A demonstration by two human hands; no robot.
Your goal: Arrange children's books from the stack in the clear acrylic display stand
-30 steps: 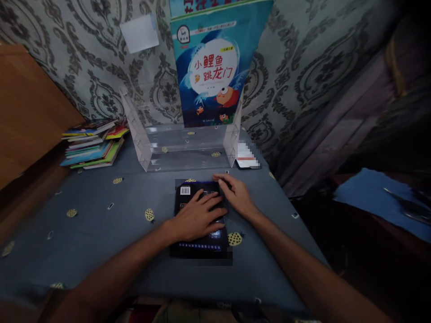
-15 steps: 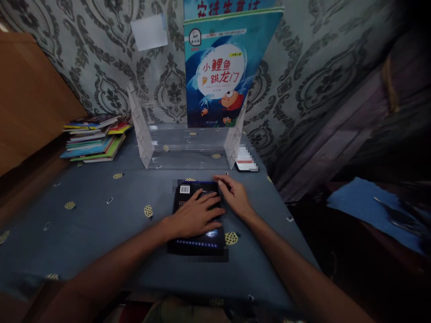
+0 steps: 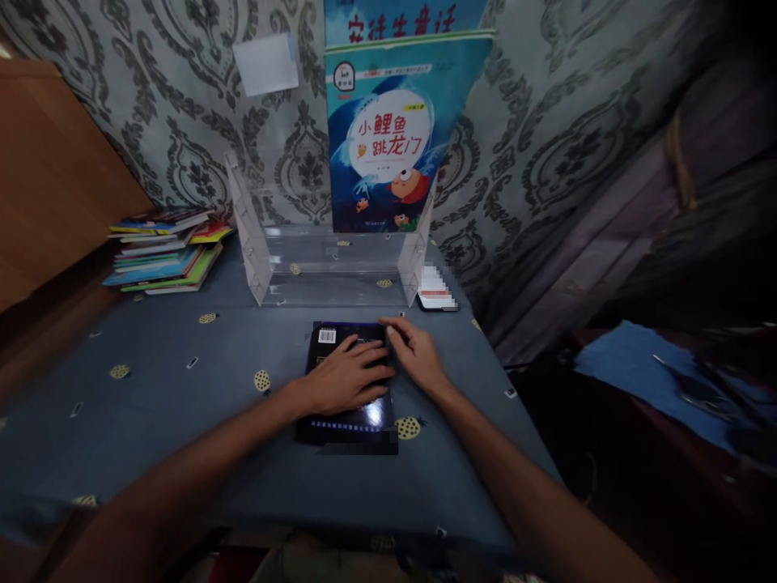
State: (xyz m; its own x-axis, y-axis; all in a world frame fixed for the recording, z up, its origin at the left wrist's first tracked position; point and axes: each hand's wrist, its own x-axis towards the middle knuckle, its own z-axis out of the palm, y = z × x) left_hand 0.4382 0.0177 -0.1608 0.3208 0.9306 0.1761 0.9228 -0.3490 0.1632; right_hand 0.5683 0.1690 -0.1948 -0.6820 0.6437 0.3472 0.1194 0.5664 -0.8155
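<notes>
A dark book [image 3: 346,427] lies on the patterned tablecloth with its barcode side up and glossy light reflecting off its lower part. My left hand [image 3: 349,374] rests flat across the cover, palm down, fingers spread apart. At the book's upper right corner is my right hand [image 3: 413,348], its thumb and forefinger closed on the edge and the other fingers bent. A clear acrylic book stand [image 3: 333,289] stands behind the book. On its upper part leans a blue picture book [image 3: 388,202] with an orange fish, and another blue book [image 3: 404,20] shows behind it.
A stack of thin books [image 3: 161,255] sits at the back left beside a brown wooden panel [image 3: 61,178]. A phone-like object [image 3: 437,291], partly pixelated, lies right of the stand. Beyond the table's right edge are a blue cloth [image 3: 631,364] and a curtain [image 3: 583,227].
The view has shifted slightly, so the scene sits a little further left. Both hands keep about the same places on the dark book.
</notes>
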